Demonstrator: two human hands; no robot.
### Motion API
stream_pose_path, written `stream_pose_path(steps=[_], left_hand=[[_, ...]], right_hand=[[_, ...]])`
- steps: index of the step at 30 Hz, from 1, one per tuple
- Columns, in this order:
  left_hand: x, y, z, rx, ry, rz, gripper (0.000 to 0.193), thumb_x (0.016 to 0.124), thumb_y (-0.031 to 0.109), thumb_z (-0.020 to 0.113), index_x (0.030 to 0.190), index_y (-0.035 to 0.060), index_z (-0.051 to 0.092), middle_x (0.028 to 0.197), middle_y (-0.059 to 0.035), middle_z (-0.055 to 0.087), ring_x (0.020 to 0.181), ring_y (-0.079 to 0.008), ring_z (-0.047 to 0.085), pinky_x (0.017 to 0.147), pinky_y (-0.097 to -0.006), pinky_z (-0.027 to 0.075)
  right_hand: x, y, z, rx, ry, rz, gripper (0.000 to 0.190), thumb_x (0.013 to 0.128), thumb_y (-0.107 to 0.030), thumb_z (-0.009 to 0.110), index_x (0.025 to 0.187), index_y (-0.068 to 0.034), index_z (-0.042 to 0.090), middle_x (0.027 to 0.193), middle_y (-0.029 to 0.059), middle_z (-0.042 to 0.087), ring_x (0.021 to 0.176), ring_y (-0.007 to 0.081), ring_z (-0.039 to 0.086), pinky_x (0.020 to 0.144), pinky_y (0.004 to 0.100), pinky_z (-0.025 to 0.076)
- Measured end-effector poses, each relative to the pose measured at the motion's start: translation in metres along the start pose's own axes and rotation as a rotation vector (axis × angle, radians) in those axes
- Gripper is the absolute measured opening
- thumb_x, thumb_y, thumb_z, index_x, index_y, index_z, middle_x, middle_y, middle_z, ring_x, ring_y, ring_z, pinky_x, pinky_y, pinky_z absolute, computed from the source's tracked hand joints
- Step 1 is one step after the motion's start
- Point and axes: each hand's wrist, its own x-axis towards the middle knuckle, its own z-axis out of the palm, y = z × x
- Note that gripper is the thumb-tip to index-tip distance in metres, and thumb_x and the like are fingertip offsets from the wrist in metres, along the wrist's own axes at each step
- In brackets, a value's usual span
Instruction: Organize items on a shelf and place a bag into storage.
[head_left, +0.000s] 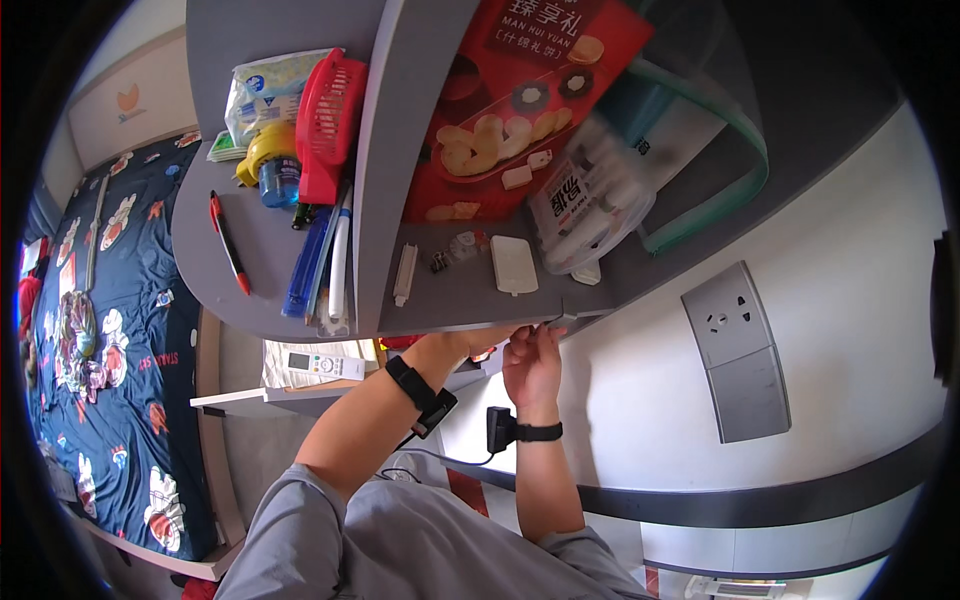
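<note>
My left hand (489, 340) reaches to the front edge of a grey shelf (465, 311), with its fingertips partly hidden under that edge. Beside it, my right hand (534, 367) is raised, fingers bent, at the same edge near a small grey bracket (568, 315). Both hands' fingertips come close together, and whatever may lie between them is too small and covered to make out. Just above, on the shelf, lie a white plastic cover (515, 265), a narrow white plastic strip (406, 274) and a black binder clip (448, 259).
Behind stand a red biscuit gift box (487, 127), a clear plastic container (592, 202) and a green-trimmed clear bag (712, 217). Pens (341, 255) and a red plastic basket (330, 127) occupy the left shelf. A white remote control (326, 365) lies below; a wall socket panel (735, 352) is right.
</note>
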Motion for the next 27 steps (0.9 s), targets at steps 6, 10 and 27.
stream_pose_path(steps=[6,10,27], left_hand=[[0.000,-0.003,0.004,0.075,-0.049,0.001,0.021,0.096,0.021,0.060,0.097,0.0011,0.066,0.071,-0.0095,0.066,0.062,-0.0140,0.064,0.060,-0.0254,0.057],[0.000,-0.017,-0.001,-0.179,-0.124,-0.196,0.019,0.095,0.017,0.061,0.096,-0.0011,0.064,0.067,-0.0131,0.065,0.052,-0.0187,0.064,0.046,-0.0288,0.057],[-0.010,-0.015,0.008,-0.250,-0.046,-0.081,0.023,0.094,0.021,0.061,0.085,0.0007,0.067,0.066,-0.0063,0.063,0.041,-0.0090,0.051,0.033,-0.0215,0.037]], right_hand=[[-0.002,0.010,-0.015,-0.680,0.097,-0.410,0.020,0.104,-0.024,0.049,0.110,-0.007,0.058,0.090,0.0044,0.065,0.081,0.0129,0.063,0.067,0.0270,0.050],[0.013,-0.008,-0.028,-0.213,-0.013,-0.043,0.022,0.104,-0.024,0.047,0.100,-0.006,0.058,0.074,0.0019,0.059,0.058,0.0092,0.054,0.052,0.0214,0.043],[0.002,0.021,-0.003,-0.588,0.184,-0.327,0.021,0.103,-0.026,0.052,0.104,-0.005,0.054,0.073,0.0037,0.060,0.050,0.0099,0.049,0.044,0.0232,0.039]])
